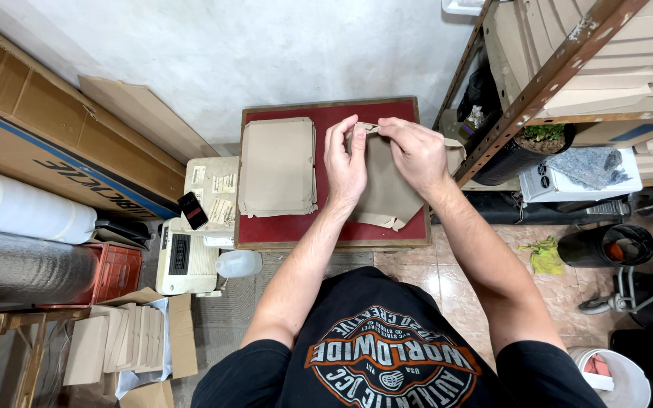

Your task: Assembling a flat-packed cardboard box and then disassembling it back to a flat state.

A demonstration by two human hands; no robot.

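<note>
Both hands work over a small red-topped table (289,225). My left hand (345,162) and my right hand (415,153) pinch the top edge of a flat brown cardboard piece (387,189) held just above the table's right half. The fingertips of both hands meet near the piece's upper corner. A stack of similar flat brown cardboard pieces (277,166) lies on the table's left half, apart from the hands.
Large cardboard boxes (54,128) and grey rolls (17,242) line the left. A beige machine (183,257), black phone (192,210) and clear jug (237,264) sit by the table. Folded cartons (115,336) stand lower left. A metal shelf (561,72) holds cardboard at right.
</note>
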